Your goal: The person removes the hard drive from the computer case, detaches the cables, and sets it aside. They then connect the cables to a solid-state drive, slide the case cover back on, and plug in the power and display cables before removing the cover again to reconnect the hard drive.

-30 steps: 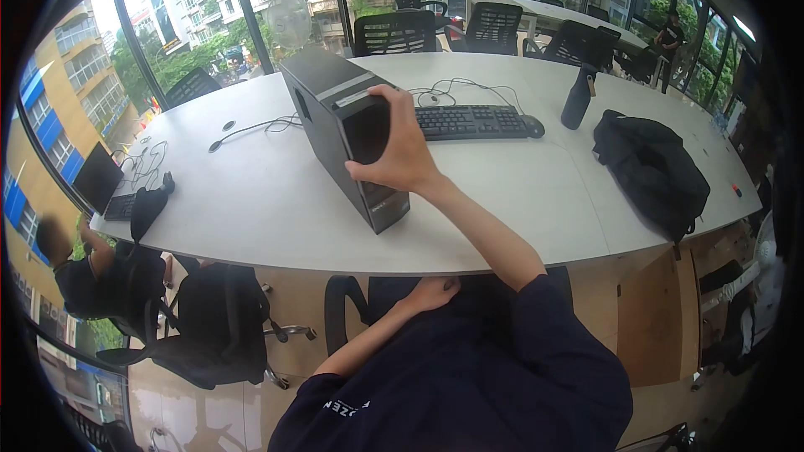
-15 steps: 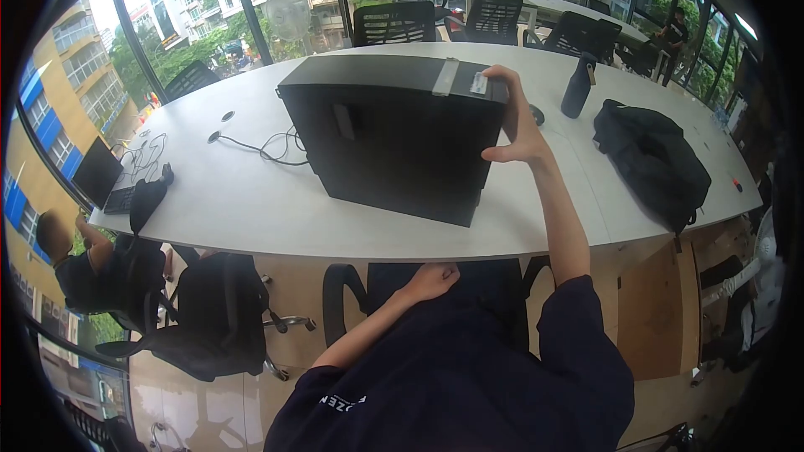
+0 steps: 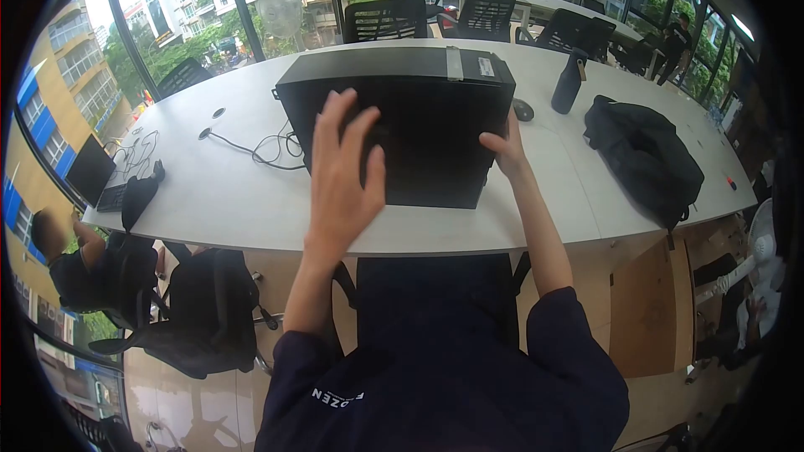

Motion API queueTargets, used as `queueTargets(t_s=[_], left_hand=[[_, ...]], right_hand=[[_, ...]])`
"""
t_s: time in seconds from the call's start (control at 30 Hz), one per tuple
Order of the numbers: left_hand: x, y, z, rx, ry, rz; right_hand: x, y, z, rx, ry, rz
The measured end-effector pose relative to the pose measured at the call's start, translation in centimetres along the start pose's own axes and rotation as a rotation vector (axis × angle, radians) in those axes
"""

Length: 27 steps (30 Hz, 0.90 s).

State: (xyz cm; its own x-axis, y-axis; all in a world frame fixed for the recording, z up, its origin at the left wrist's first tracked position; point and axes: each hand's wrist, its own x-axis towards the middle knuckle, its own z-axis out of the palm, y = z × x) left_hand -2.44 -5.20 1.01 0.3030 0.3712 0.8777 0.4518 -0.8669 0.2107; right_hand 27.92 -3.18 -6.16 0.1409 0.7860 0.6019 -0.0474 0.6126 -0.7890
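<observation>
A black desktop computer case (image 3: 431, 138) stands on the white table (image 3: 569, 192) in front of me, its broad side panel facing me. Tape and a small label show on its top near the right end. My right hand (image 3: 507, 152) grips the case's right edge, thumb on the side facing me and the fingers hidden behind. Raised before the left part of the panel, my left hand (image 3: 345, 180) is open with its fingers spread, holding nothing.
Cables (image 3: 268, 151) lie left of the case. To its right are a mouse (image 3: 523, 110), a dark bottle (image 3: 569, 84) and a black backpack (image 3: 645, 159). A laptop (image 3: 90, 169) is at the far left, near a seated person (image 3: 75, 264). A cardboard box (image 3: 643, 314) is below right.
My left hand has risen from my lap to the front of the case. My right hand has slid down from the top corner to the right edge. The case is turned slightly.
</observation>
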Motion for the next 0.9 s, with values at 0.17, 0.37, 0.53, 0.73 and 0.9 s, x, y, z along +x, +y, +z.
queueTargets(t_s=[0.17,0.37,0.53,0.73,0.9], left_hand=[[4.0,-3.9,2.1,0.318,-0.021,0.004],[4.0,-4.7,3.4,0.344,0.019,0.032],[4.3,-3.9,3.1,0.387,0.037,0.034],[4.5,-3.9,2.7,0.411,0.024,0.05],[4.4,-3.7,2.0,0.408,-0.019,0.055]], right_hand=[[-0.2,1.2,0.2,-0.132,0.0,-0.07],[1.0,2.8,-1.9,-0.084,-0.029,0.067],[0.5,4.3,-1.6,-0.09,0.081,0.032],[0.5,4.0,-1.5,-0.13,0.088,0.014],[0.2,4.0,-1.6,-0.131,0.057,-0.01]])
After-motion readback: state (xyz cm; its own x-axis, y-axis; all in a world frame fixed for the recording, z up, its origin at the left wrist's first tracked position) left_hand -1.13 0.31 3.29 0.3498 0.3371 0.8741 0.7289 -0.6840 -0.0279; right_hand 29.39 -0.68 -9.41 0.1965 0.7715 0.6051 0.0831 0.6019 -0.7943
